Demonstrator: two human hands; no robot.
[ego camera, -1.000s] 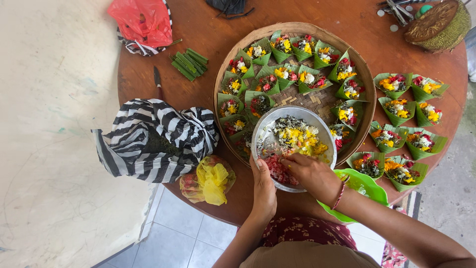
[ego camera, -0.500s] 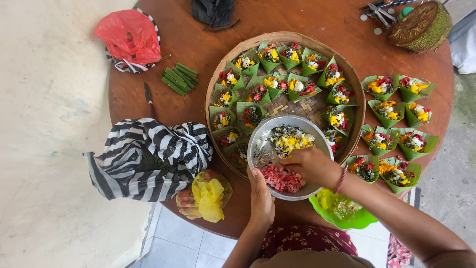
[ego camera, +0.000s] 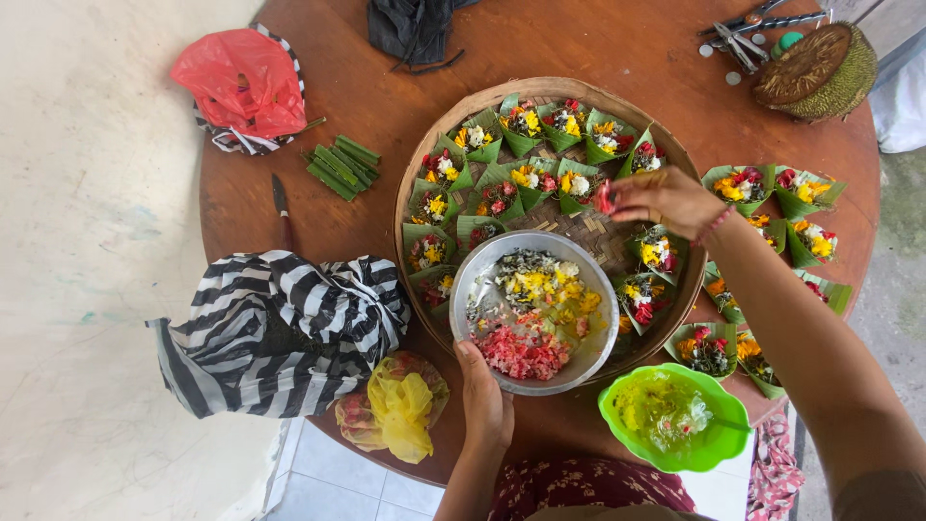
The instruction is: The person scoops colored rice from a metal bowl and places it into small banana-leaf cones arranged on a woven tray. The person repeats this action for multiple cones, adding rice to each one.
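Note:
My left hand (ego camera: 484, 400) grips the near rim of a metal bowl (ego camera: 588, 365) filled with red, yellow and white flower petals. My right hand (ego camera: 666, 198) is stretched out over a round woven tray (ego camera: 417, 178), pinching a few red petals (ego camera: 605, 198) at the fingertips above the tray's middle. The tray holds several green leaf cups (ego camera: 502, 188) filled with mixed flowers. The bowl rests on the tray's near edge.
More filled leaf cups (ego camera: 772, 188) lie on the round wooden table (ego camera: 318, 241) at right. A green plastic bowl (ego camera: 675, 415), a striped cloth bag (ego camera: 280, 328), a yellow bag (ego camera: 400, 410), a red bag (ego camera: 241, 82), cut leaf strips (ego camera: 342, 166), a knife (ego camera: 282, 207) and a spiky fruit half (ego camera: 815, 68) surround the tray.
My right hand left the metal bowl and moved out over the tray with red petals in its fingers. My left hand stays on the bowl's rim.

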